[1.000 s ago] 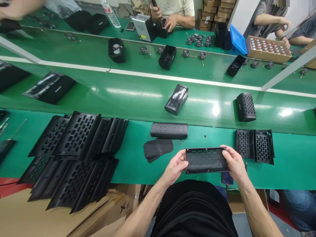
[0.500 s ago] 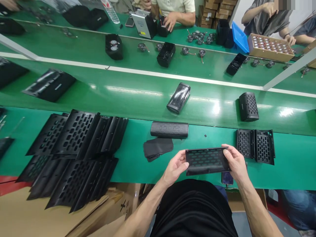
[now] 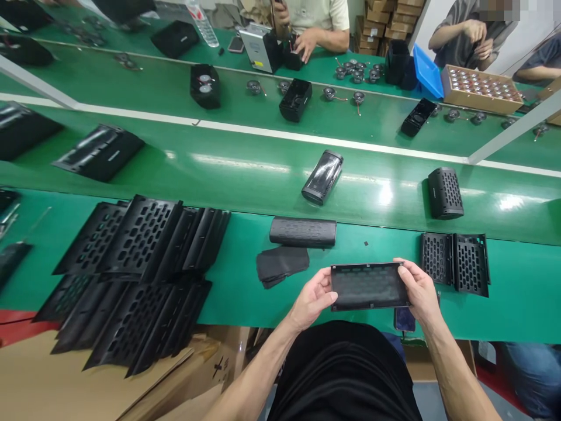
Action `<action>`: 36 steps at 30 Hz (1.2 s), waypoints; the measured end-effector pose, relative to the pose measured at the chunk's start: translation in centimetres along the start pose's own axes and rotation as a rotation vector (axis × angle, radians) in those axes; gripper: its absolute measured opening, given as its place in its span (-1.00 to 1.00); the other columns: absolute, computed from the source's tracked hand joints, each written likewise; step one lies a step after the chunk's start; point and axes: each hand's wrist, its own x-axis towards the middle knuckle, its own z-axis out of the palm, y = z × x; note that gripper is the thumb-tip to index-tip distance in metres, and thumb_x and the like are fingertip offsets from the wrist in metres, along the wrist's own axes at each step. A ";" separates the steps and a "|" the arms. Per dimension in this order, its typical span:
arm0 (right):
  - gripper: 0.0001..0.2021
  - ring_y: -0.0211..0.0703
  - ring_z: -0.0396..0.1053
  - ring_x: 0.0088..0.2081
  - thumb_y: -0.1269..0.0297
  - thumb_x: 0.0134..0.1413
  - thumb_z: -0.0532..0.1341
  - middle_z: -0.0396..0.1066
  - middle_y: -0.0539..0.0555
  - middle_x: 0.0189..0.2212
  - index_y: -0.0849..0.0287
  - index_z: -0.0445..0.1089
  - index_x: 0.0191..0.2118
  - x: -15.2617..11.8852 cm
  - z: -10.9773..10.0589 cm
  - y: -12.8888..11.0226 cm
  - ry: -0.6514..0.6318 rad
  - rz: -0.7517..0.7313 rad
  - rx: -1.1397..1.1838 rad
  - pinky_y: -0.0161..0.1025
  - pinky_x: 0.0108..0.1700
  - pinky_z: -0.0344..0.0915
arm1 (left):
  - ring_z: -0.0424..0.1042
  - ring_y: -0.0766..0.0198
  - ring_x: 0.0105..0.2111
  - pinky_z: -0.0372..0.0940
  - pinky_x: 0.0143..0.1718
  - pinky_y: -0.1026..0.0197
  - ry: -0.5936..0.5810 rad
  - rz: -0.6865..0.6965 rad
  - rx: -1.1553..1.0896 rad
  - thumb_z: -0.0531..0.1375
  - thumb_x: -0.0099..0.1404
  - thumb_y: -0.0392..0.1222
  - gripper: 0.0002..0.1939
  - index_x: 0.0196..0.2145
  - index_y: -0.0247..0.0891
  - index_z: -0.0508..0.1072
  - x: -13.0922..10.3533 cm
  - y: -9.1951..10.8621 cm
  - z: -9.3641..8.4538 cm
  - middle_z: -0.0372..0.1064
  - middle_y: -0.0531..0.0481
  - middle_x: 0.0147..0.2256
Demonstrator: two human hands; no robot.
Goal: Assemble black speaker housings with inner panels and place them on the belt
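A black perforated panel is held flat between my two hands above the front edge of the green table. My left hand grips its left end, thumb on top. On the right end, my right hand is closed with the thumb near the upper corner. Dark mesh seems to cover the holes inside the panel. Just beyond it lie a stack of thin black sheets and a closed black perforated shell. Two more perforated panels rest right of my right hand.
Many black panels are piled at the left. A phone lies beside my right wrist. Black speaker housings sit on the green belt. Across it, people work near a box of speaker drivers.
The panel has tilted slightly, so its inner face shows more squarely and its holes look dimmer. Both hands keep their hold. Housings on the belt appear shifted slightly right.
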 end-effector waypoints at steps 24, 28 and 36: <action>-0.51 -0.10 0.44 -0.41 -0.06 -0.27 0.57 0.59 0.03 -0.34 0.07 0.63 -0.19 0.5 0.7 -0.3 0.014 -0.032 -0.001 -0.24 -0.39 0.37 | 0.52 0.12 -0.10 0.34 -0.09 0.17 0.072 -0.071 -0.097 0.44 0.16 -0.10 -0.46 0.07 -0.23 0.46 0.1 0.8 0.6 0.53 -0.14 -0.08; -0.53 -0.15 0.36 -0.45 -0.06 -0.28 0.57 0.55 0.00 -0.40 0.08 0.62 -0.22 0.7 0.9 -0.3 0.028 -0.064 -0.026 -0.24 -0.41 0.32 | 0.50 0.08 -0.05 0.33 -0.03 0.12 0.082 -0.059 -0.078 0.43 0.16 -0.08 -0.46 0.08 -0.23 0.47 0.0 0.8 0.5 0.52 -0.16 -0.06; -0.54 -0.20 0.33 -0.46 -0.03 -0.30 0.58 0.51 -0.01 -0.41 0.09 0.62 -0.24 0.7 1.3 -0.3 0.049 -0.057 -0.009 -0.29 -0.44 0.29 | 0.49 0.07 -0.02 0.33 -0.05 0.13 0.078 -0.033 -0.040 0.41 0.19 -0.07 -0.47 0.08 -0.22 0.47 0.0 0.9 0.4 0.53 -0.17 -0.04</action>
